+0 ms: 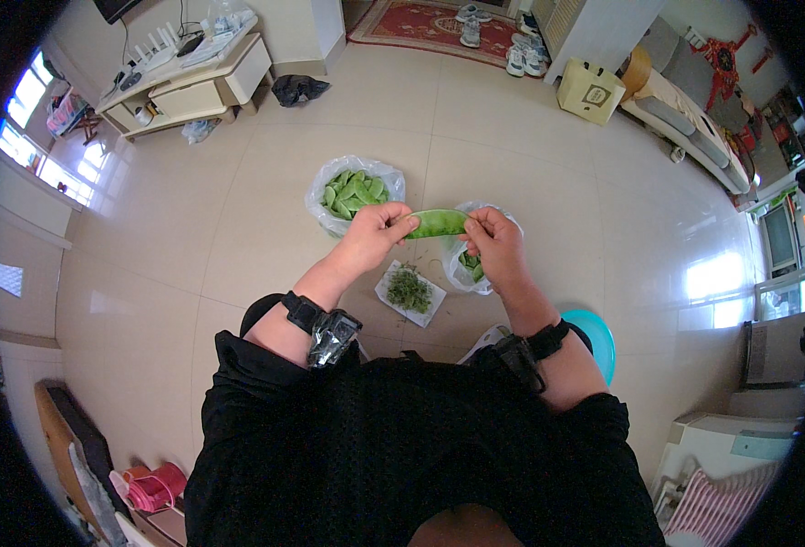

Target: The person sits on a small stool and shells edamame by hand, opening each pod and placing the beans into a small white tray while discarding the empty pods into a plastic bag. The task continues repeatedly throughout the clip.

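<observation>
A long, flat green bean pod (438, 223) is stretched level between my two hands. My left hand (375, 232) pinches one end between thumb and fingers, and my right hand (497, 241) grips the other end. Beyond my left hand, a clear plastic bag (397, 176) stands rolled down around many broad green pods (356, 193). A second plastic bag (453, 272) sits under my right hand, which partly hides it; green pods (471, 265) show inside. On the floor between my forearms, a white paper sheet (424, 318) bears a heap of thin green strings and trimmings (408, 288).
A turquoise plastic basin (597, 342) stands by my right elbow. Ahead on the tiled floor (498, 143) lie a black plastic bag (298, 89) and a yellow-green tote bag (590, 92). A TV cabinet (190, 101) is at the far left, with shoes (527, 56) near the red rug (416, 27).
</observation>
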A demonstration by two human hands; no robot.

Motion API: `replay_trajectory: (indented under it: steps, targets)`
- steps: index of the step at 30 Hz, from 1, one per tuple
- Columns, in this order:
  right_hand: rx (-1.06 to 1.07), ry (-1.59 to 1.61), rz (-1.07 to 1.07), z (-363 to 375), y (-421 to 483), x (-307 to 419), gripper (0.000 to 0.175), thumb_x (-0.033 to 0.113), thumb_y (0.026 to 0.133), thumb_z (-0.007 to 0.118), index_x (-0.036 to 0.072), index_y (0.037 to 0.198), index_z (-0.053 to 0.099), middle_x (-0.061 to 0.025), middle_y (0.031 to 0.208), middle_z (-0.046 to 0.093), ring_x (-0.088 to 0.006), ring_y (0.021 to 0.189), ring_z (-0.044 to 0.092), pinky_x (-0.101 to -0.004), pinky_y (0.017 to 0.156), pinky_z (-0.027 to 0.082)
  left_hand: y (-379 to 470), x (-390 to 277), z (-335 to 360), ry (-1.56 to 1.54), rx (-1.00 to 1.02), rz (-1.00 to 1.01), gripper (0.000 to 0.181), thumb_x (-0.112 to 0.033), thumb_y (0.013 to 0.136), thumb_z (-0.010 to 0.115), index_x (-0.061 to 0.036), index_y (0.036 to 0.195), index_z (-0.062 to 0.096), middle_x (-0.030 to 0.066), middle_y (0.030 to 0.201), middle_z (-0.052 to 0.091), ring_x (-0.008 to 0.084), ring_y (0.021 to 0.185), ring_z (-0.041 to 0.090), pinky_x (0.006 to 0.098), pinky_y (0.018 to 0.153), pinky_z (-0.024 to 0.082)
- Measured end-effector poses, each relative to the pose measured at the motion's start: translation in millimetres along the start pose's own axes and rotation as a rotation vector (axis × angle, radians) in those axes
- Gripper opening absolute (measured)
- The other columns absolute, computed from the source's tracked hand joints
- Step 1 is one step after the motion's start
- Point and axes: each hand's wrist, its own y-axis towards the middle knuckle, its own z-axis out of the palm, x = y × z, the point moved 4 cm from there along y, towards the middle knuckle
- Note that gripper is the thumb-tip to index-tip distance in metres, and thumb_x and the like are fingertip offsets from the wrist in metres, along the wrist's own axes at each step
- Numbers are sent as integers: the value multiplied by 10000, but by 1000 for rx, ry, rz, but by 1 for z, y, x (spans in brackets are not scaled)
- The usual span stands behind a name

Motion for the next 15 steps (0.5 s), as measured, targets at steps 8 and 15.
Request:
replay_trajectory:
  steps: [8, 15]
  targets:
    - [-31, 9, -5, 0, 1, 1, 113, 104, 979, 591, 3, 1029, 608, -57, 801, 660, -74, 616, 553, -231, 559, 471, -3, -2, -1, -18, -35, -23, 292, -303, 1018, 568, -58, 902, 678, -50, 736, 594, 40, 674, 523, 217, 603, 415]
    - [-125, 97, -2, -11, 3, -2, 104, 106, 990, 574, 15, 1035, 598, -56, 807, 659, -81, 597, 538, -245, 546, 473, 1, 3, -8, -148, -40, -50, 423, -405, 1057, 433, -66, 948, 662, 0, 815, 680, 56, 660, 540, 209, 577, 405]
